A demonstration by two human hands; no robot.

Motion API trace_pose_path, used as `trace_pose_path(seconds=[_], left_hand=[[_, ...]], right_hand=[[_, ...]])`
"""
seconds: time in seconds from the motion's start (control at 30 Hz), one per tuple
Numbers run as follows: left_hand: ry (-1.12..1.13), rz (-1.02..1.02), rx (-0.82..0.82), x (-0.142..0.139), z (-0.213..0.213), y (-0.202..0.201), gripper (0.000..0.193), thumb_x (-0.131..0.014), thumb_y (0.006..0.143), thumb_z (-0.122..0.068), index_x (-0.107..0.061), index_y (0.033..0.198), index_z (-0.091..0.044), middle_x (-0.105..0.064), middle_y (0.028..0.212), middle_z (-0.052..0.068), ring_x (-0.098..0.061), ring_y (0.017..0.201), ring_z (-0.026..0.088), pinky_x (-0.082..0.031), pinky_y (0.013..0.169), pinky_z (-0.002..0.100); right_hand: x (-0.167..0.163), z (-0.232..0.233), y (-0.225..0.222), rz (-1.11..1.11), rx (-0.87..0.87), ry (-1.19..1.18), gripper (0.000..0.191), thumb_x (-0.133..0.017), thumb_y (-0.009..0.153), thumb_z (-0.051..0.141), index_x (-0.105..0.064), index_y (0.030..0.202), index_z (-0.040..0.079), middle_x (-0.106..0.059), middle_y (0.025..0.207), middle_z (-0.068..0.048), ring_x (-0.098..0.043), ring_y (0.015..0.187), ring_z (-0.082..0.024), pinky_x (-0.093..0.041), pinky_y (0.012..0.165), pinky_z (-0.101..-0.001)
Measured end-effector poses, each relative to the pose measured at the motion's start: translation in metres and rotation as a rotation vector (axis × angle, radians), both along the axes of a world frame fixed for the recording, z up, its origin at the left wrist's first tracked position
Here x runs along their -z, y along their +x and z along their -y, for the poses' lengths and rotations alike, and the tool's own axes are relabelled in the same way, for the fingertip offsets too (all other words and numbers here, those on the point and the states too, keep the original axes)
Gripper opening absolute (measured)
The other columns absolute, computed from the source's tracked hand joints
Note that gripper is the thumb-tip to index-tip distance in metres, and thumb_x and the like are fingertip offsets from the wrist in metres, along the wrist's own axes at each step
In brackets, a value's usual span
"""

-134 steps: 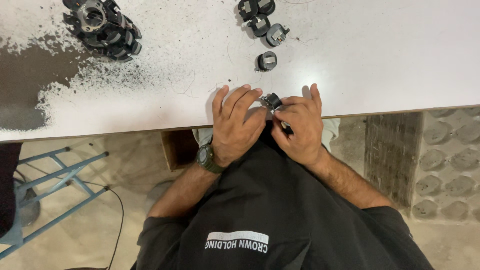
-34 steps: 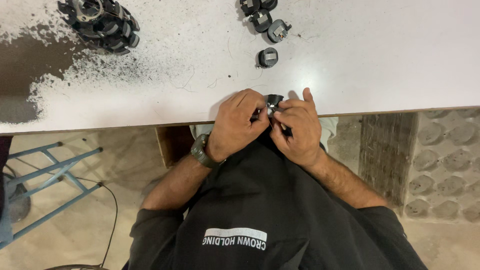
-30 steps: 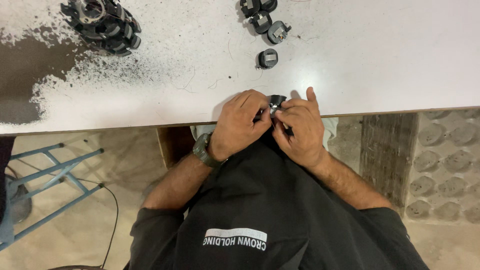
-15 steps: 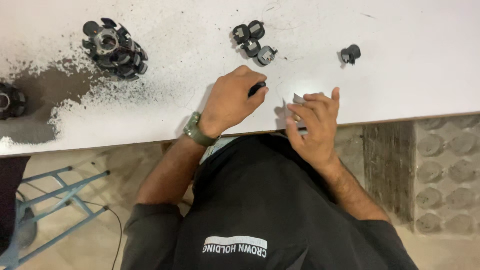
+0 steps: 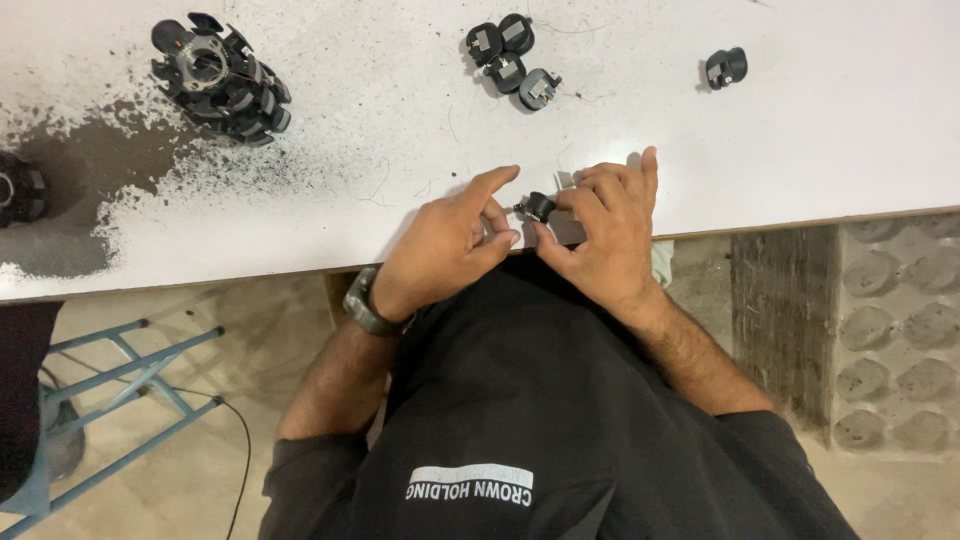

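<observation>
Head view, looking down on the wearer. The torso is covered by a black shirt [image 5: 560, 400] of plain, matte fabric that creases softly across the chest. A white printed marking [image 5: 470, 485] in two short lines sits low on the front and appears upside down from this viewpoint. The sleeves are dark and long, pushed up so that both forearms are bare; the left cuff [image 5: 300, 470] bunches near the elbow, the right sleeve [image 5: 780, 450] ends at a similar height. A wristwatch [image 5: 368, 305] with a dark case and a dark band encircles the left wrist. Left hand [image 5: 450, 245] and right hand [image 5: 605, 235] are bare, without gloves or rings visible.
</observation>
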State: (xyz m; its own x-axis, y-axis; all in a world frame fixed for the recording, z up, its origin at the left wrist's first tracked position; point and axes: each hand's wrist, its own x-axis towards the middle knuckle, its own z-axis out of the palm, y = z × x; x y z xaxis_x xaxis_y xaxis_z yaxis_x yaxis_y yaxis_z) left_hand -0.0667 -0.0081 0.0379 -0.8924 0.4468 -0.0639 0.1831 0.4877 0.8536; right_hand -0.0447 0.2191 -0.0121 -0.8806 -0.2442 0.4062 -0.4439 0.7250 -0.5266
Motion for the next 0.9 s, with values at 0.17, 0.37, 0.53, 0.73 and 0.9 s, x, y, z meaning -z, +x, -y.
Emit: trace_pose_path(seconds=[0.17, 0.37, 0.53, 0.73, 0.9], left_hand=[[-0.076, -0.398, -0.075, 0.014, -0.009, 0.025, 0.045, -0.068, 0.095, -0.009, -0.059, 0.139, -0.008, -0.070, 0.104, 0.008, -0.068, 0.089, 0.026, -0.055, 0.077, 0.038], [-0.222, -0.568, -0.062, 0.027, -0.015, 0.029, 0.027, -0.075, 0.095, -0.011, -0.066, 0.119, -0.005, -0.058, 0.094, 0.008, -0.063, 0.086, 0.024, -0.053, 0.071, 0.038], [-0.228, -0.668, -0.092, 0.030, -0.019, 0.028, 0.021, -0.076, 0.094, -0.011, -0.068, 0.113, -0.007, -0.058, 0.095, 0.005, -0.061, 0.086, 0.023, -0.052, 0.073, 0.038], [-0.205, -0.664, -0.119, 0.033, -0.019, 0.026, 0.020, -0.078, 0.090, -0.012, -0.068, 0.108, -0.008, -0.061, 0.105, 0.005, -0.062, 0.094, 0.024, -0.051, 0.077, 0.038], [-0.206, -0.653, -0.120, 0.034, -0.016, 0.027, 0.022, -0.077, 0.087, -0.012, -0.070, 0.107, -0.008, -0.063, 0.117, 0.005, -0.063, 0.104, 0.025, -0.053, 0.088, 0.041]], right_hand=[[0.002, 0.003, 0.002, -0.019, 0.011, 0.029, 0.033, -0.089, 0.079, 0.021, -0.069, 0.101, 0.006, -0.060, 0.110, -0.011, -0.055, 0.119, -0.032, -0.014, 0.125, -0.0691], [0.006, 0.006, 0.003, -0.038, 0.037, 0.057, 0.034, -0.091, 0.079, 0.022, -0.070, 0.101, 0.006, -0.059, 0.108, -0.011, -0.054, 0.116, -0.032, -0.014, 0.124, -0.0696], [0.007, 0.006, 0.005, -0.045, 0.029, 0.051, 0.034, -0.091, 0.079, 0.022, -0.070, 0.099, 0.005, -0.058, 0.106, -0.011, -0.053, 0.113, -0.033, -0.014, 0.124, -0.0687], [0.009, 0.006, 0.005, -0.038, 0.037, 0.061, 0.032, -0.092, 0.082, 0.023, -0.069, 0.097, 0.006, -0.058, 0.107, -0.010, -0.053, 0.113, -0.032, -0.012, 0.126, -0.0685], [0.013, 0.003, 0.008, -0.051, 0.036, 0.052, 0.033, -0.092, 0.081, 0.022, -0.070, 0.101, 0.007, -0.058, 0.109, -0.010, -0.053, 0.117, -0.033, -0.010, 0.124, -0.0681]])
